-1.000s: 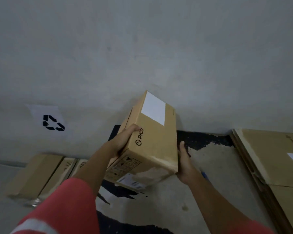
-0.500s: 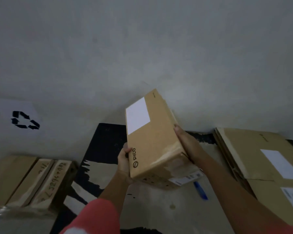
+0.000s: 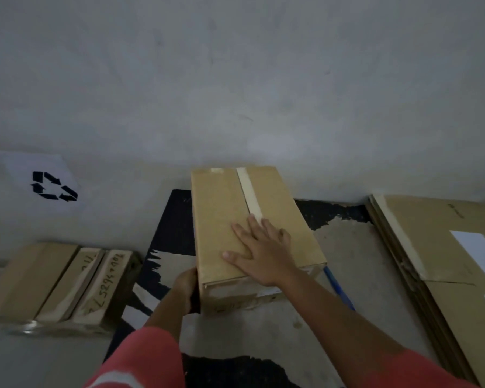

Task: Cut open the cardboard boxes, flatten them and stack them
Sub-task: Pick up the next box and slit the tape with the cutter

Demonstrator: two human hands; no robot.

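Head view: the right hand point(image 3: 263, 256) lies flat, fingers point(image 3: 255, 228) spread, on the taped brown rectangular cardboard box point(image 3: 221, 219); the left hand point(image 3: 186, 287) grips its near left corner.

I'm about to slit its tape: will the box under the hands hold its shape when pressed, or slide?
Probably stiff: the top of the cardboard box looks flat under the right hand, its tape strip intact. Lying on a broad face, it seems unlikely to tip. It may slide on the floor, so the left hand gripping its near corner helps.
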